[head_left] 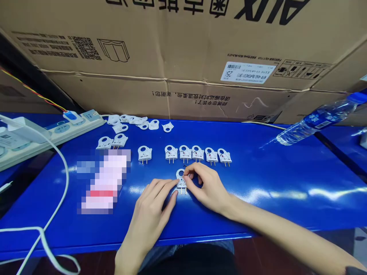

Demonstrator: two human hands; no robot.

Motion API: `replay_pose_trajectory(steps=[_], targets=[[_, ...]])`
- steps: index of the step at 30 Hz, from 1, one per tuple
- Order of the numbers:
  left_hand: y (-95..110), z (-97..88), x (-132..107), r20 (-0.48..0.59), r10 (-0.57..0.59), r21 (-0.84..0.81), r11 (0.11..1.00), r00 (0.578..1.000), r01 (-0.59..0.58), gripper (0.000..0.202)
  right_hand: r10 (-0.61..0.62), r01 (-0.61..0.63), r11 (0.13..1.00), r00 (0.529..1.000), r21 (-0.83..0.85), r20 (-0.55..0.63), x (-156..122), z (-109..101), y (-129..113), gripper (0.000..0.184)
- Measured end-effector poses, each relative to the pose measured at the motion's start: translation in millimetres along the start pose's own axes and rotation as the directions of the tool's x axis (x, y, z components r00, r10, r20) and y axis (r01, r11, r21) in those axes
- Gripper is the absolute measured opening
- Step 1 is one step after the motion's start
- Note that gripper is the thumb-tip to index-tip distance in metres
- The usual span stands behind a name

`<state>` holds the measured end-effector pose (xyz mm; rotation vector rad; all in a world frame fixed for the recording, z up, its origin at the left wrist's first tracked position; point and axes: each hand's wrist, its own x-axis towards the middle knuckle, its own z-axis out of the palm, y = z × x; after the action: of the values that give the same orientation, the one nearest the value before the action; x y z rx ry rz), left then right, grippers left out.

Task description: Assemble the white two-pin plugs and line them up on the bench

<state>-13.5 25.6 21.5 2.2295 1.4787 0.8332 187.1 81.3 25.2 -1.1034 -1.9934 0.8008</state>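
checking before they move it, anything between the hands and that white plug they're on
Nothing visible stands in the way: the left hand and right hand are both already touching the white two-pin plug. A row of similar plugs lies just beyond it, not between them.

This location is a light assembly workshop or small factory workstation. Identifying features: a blue metal workbench [258,183] carrying rows of white two-pin plugs [171,153]; a power strip [61,130] at the left end of the bench; a large cardboard shipping carton [183,46] standing along the rear edge; a plastic water bottle [318,120] at the right
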Motion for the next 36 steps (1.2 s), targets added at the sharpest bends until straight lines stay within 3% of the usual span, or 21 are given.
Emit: replay_pose_trajectory(steps=[19, 29, 36], targets=[[0.7, -0.4, 1.0, -0.003, -0.021, 0.009, 1.0, 1.0, 0.021, 0.028, 0.049, -0.049, 0.999, 0.999, 0.003, 0.014, 0.7, -0.7, -1.1, 0.01], [0.5, -1.3, -0.7, 0.007, -0.02, 0.02, 1.0, 1.0, 0.02, 0.035, -0.049, 0.049, 0.998, 0.999, -0.042, -0.001, 1.5, -2.2, 1.1, 0.009], [-0.1, -1.3, -1.9, 0.019, -0.045, 0.005, 0.999, 0.999, 0.044, 0.03, -0.08, 0.08, 0.996, 0.997, -0.027, 0.025, 2.6, -2.2, 1.8, 0.011]])
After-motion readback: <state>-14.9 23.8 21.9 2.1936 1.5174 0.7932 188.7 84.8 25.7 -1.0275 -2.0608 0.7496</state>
